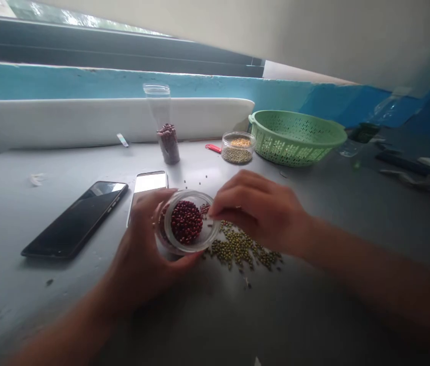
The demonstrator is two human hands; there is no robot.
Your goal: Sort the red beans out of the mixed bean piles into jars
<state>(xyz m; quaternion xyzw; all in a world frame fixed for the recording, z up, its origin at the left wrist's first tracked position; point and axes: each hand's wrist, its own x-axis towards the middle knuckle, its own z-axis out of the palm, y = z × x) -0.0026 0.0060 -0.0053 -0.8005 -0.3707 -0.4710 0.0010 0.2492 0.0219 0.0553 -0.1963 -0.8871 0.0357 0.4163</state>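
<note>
Two hands meet at the jar [210, 235]: the left hand [139, 249] has its grip wrapped round it, red beans [186, 222] inside; the right hand [264, 213] bends its fingers over the rim, their hold too hidden to tell. Green beans [234, 249] lie beyond, partly covered, on the worktop [62, 170]. The left hand overlaps the white phone [150, 180].
</note>
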